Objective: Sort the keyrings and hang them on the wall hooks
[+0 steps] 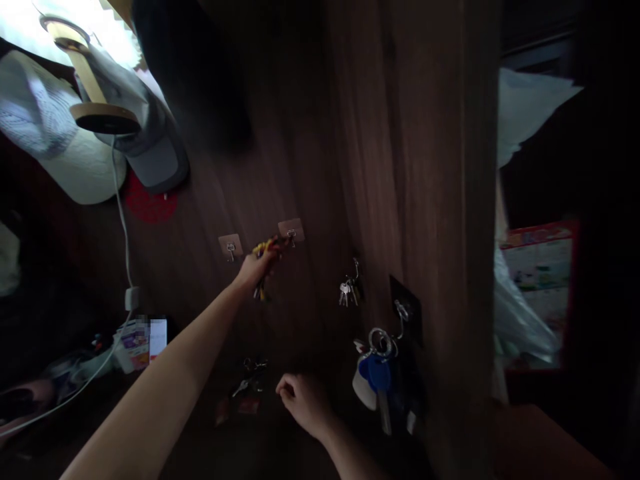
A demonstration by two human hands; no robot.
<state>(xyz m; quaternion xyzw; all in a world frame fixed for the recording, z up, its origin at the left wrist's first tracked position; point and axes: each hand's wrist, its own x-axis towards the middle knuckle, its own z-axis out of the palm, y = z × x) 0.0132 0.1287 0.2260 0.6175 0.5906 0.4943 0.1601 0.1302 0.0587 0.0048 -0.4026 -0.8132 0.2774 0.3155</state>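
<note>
R hand (303, 400) is nearest, low in view, fingers curled in loosely, gripping nothing visible. It's just beside a small key set (250, 381) against the dark wood panel (310, 133). To its right, blue-capped keys (379, 373) hang on a ring from a black hook (403, 312). Further up, L hand (257, 267), arm stretched out, is closed round a key bunch (265, 248) w/ yellow & red strap, its top end at a clear stick-on hook (291, 233). 2nd clear hook (231, 247) is just left of it. Silver keys (347, 291) hang off to the right. Farthest: caps (65, 147), top left.
</note>
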